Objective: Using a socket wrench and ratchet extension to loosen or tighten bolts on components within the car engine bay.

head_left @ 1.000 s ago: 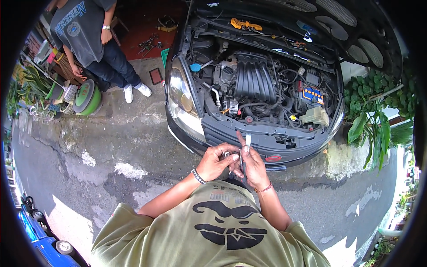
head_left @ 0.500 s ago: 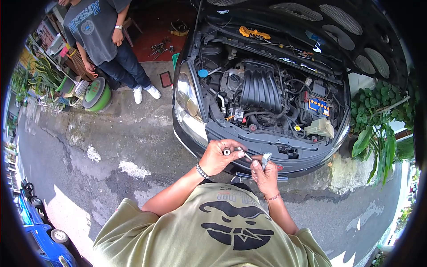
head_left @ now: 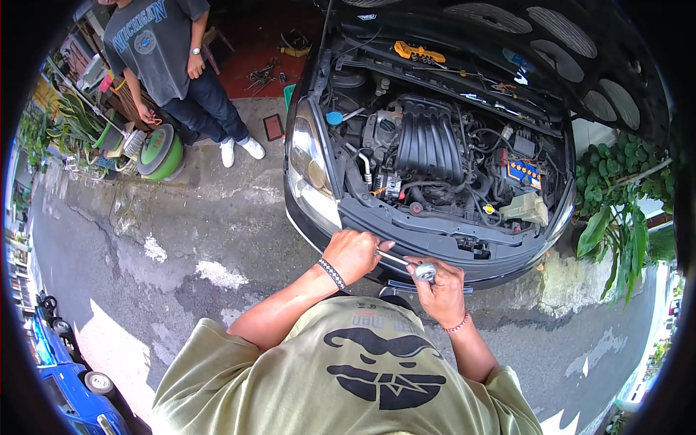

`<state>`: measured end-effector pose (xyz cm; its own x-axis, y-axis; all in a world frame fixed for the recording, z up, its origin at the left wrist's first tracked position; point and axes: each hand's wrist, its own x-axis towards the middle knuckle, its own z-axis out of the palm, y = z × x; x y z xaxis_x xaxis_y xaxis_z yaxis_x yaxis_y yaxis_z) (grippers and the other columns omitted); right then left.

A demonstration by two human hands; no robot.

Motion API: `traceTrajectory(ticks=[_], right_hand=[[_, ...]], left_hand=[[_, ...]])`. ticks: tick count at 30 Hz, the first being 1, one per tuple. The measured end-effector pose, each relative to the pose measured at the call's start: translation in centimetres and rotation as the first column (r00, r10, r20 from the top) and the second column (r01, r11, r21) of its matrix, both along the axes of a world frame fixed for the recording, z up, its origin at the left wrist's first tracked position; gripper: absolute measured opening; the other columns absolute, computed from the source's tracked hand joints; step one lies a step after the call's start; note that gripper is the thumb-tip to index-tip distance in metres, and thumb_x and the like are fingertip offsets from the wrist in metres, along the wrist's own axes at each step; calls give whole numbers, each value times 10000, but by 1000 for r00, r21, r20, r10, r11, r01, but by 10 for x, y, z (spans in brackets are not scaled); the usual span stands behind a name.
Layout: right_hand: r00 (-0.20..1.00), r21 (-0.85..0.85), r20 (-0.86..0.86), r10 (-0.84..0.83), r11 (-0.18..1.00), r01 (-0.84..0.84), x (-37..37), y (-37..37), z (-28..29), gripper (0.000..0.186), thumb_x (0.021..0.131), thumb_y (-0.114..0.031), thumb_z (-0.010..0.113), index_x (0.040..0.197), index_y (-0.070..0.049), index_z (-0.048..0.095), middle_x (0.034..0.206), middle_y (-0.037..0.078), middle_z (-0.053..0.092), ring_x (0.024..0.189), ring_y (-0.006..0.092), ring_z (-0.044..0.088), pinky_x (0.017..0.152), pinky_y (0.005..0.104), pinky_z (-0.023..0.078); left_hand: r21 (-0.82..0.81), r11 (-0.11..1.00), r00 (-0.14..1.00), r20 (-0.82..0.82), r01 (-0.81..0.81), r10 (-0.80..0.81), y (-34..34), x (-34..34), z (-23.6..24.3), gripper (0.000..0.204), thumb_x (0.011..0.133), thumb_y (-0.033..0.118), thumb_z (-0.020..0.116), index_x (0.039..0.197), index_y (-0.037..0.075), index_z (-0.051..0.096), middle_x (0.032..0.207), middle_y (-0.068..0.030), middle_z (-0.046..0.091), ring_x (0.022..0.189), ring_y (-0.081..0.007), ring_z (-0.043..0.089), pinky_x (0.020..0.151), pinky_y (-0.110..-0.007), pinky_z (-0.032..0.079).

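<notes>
Both hands have drawn apart since the earlier frame. The ratchet wrench [head_left: 406,264] spans them: left hand [head_left: 353,255] grasps its handle at 9 o'clock, right hand [head_left: 438,290] its head at 3 o'clock.

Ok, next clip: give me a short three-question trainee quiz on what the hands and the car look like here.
1. True or false: the car's hood is closed.
2. Which hand holds the round head end of the metal ratchet wrench? A) left hand B) right hand C) neither
3. Fill in: the other person stands on the person's ___ side, beside a green round object.

Key
1. False: the hood is raised and the engine is exposed.
2. B: the right hand holds the head end, and the left hand grips the handle end.
3. Left.
</notes>
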<state>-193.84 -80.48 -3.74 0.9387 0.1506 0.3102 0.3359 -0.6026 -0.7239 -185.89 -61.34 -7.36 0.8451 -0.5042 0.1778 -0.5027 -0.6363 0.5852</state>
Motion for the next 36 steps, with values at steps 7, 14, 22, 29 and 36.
traceTrajectory(ticks=[7,14,22,29,36], right_hand=[[991,-356,-81,108,925,-130,-7,6,6,358,697,18,600,1049,-31,642,933,126,673,760,296,663,649,373,529],[997,-124,-50,56,990,-62,4,17,-14,240,777,-42,624,1005,33,614,803,191,645,646,352,615,637,410,508],[543,604,-753,371,717,348,45,-8,-34,245,967,-210,572,795,-38,537,543,-79,338,453,30,263,402,217,237],[806,345,-586,85,926,152,31,-3,-7,314,944,-255,607,760,-2,641,559,-17,494,482,52,386,432,249,323],[713,474,-659,241,869,144,33,-1,-7,318,993,-302,517,1056,-25,660,580,-55,407,506,33,382,437,216,307]], left_hand=[[131,985,989,91,108,-121,-2,-5,-13,341,888,252,607,651,9,643,549,-190,591,548,-360,630,533,-448,505],[135,989,995,70,66,-76,3,-5,-29,318,860,241,633,642,9,631,563,-202,590,573,-364,635,559,-447,518],[-333,911,860,-361,243,-361,24,6,1,266,922,239,601,1005,-13,585,778,-111,615,707,-215,628,688,-355,496],[-310,904,831,-383,295,-403,46,6,19,248,957,205,542,1093,-3,541,866,-125,644,794,-271,654,741,-368,494],[-341,903,849,-364,262,-384,40,4,20,210,938,203,572,974,0,612,782,-129,634,726,-237,632,682,-348,483]])
